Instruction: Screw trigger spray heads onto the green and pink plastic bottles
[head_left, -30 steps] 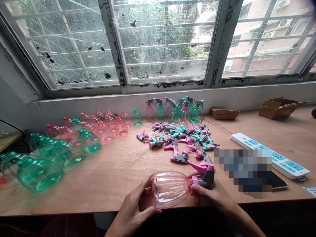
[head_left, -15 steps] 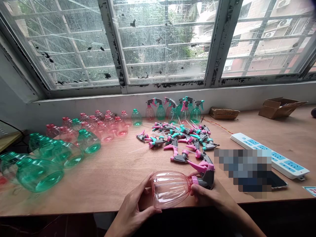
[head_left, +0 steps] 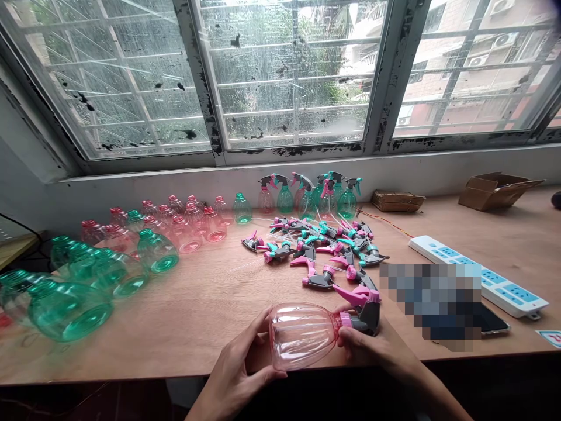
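A clear pink spray bottle [head_left: 302, 336] lies on its side in the air at the table's front edge, its base to the left. My left hand [head_left: 243, 362] is wrapped round the base end, thumb below and fingers behind. At the neck, my right hand [head_left: 366, 345] grips the pink collar of the grey and pink trigger sprayer [head_left: 368, 310], which sits on the bottle's mouth. Some right fingers are hidden behind the sprayer. Just beyond lies a heap of loose trigger sprayers [head_left: 318, 276] in grey, pink and teal.
Green bottles [head_left: 70, 310] and pink bottles [head_left: 186, 234] without sprayers stand at the left. Several bottles with sprayers [head_left: 284, 199] stand by the wall. A power strip [head_left: 480, 275], a phone [head_left: 493, 321] beside a blurred patch, and cardboard boxes [head_left: 499, 190] are at the right.
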Available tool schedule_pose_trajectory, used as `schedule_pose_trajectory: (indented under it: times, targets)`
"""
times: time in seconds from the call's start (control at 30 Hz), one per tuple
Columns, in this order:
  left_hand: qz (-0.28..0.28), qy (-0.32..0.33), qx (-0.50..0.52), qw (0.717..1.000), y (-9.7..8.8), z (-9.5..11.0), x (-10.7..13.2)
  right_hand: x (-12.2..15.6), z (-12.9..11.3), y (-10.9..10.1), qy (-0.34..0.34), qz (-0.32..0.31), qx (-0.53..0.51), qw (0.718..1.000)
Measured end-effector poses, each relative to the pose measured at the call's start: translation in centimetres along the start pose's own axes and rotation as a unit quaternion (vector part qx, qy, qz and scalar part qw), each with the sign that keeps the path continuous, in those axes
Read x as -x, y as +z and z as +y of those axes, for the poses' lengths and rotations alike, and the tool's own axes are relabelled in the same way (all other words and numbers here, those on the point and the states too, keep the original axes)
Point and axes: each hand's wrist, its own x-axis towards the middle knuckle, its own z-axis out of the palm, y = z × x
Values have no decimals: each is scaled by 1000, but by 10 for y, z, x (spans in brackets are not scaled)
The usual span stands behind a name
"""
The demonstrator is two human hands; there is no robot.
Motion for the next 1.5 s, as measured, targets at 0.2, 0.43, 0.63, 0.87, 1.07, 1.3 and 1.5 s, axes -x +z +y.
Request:
schedule_pose_trajectory:
  times: [0.2, 0.43, 0.63, 0.87, 1.07, 1.3, 1.5]
  targets:
    - [-8, -2, -6, 1000, 0, 0, 0, 0, -2, 0, 1, -7, -8, 1000]
    - [-13, 0, 17, 1000, 0, 0, 0, 0, 1, -1, 0, 1, 9, 1000]
    - [-19, 8, 9, 1000, -1, -3, -1, 0, 2, -1, -3, -2, 10, 1000]
    - [-18, 6, 12, 1000, -1, -3, 1, 0, 1, 0, -4, 11, 2, 1000]
    - [-12, -4, 24, 1000, 0, 0, 1, 0, -2, 2, -5, 17, 9, 1000]
    - [-11, 9, 22, 1000, 0, -10, 0, 1, -2, 1, -1, 8, 8, 1000]
    - [-4, 11, 8, 1000, 0, -13, 1, 0, -3, 1, -3, 6, 9, 1000]
